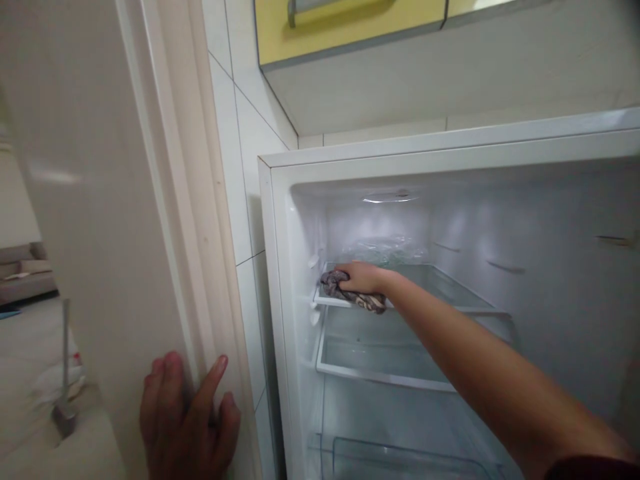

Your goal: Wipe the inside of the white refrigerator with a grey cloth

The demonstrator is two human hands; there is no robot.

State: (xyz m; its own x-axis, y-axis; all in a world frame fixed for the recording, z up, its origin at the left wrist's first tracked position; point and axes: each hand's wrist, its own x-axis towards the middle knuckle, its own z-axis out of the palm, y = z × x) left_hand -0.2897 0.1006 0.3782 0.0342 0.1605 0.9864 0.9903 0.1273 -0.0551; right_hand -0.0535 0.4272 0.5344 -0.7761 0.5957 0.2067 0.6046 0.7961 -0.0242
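Inside the white fridge (280, 300), my right hand (367, 277) is closed over a crumpled, dark patterned cloth (336, 285). The cloth lies on the left front part of the upper glass shelf (450, 287), and one end hangs over the shelf's front edge. Behind my hand, a clear plastic bag (390, 250) rests at the back of that shelf. My left hand (187, 420) is outside the fridge, its fingers spread against the pale door frame (200, 267).
Below are a second glass shelf (385, 347) and a clear drawer (400, 460). A yellow cabinet (350, 27) hangs above the fridge. White wall tiles (240, 167) stand between frame and fridge. At far left, a long-handled dustpan (64, 417) and a sofa (25, 280) show.
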